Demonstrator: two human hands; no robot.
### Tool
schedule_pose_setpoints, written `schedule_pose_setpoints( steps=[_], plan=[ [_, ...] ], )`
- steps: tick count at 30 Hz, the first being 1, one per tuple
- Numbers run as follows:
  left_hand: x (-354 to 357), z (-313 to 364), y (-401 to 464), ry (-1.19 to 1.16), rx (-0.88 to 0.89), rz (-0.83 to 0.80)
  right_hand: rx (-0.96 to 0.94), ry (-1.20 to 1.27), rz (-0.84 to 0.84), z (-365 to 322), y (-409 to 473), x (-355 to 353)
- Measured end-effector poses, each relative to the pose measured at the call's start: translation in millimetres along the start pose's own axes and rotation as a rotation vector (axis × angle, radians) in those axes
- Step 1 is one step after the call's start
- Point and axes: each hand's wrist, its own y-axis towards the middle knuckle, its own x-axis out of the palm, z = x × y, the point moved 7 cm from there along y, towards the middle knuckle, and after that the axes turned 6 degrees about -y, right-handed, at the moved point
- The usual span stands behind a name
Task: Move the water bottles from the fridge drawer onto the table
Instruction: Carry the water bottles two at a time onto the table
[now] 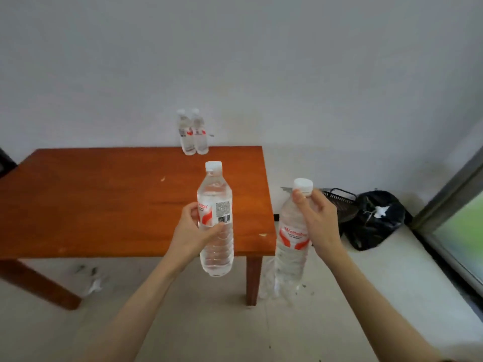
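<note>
My left hand (193, 232) grips a clear water bottle (216, 246) around its red-and-white label, upright, over the near right edge of the wooden table (104, 205). Just off the table's right side, my right hand (317, 222) holds a second bottle (291, 246) by its shoulder, below the white cap. Two more bottles (193, 133) stand side by side at the table's far edge against the wall. The fridge drawer is out of view.
A black rubbish bag (376, 220) and a dark basket (339, 202) sit on the floor to the right of the table. A window frame (449, 205) runs along the right. Scraps of litter (92, 280) lie under the table.
</note>
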Motion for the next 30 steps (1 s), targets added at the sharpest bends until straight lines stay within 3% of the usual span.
schedule_pose_setpoints(
  steps=[9,18,30],
  plan=[
    [-89.3,-46.0,153.6,0.034,-0.081,0.127,0.009,-0.098,-0.173,20.1,143.8,169.9],
    [-155.9,-90.2,364.5,0.164,-0.089,0.026,0.122,-0.28,-0.178,72.8,287.2,326.0],
    [-193.6,-113.1,555.5,0.194,-0.078,0.006,0.114,-0.333,-0.198,125.5,449.6,400.3]
  ],
)
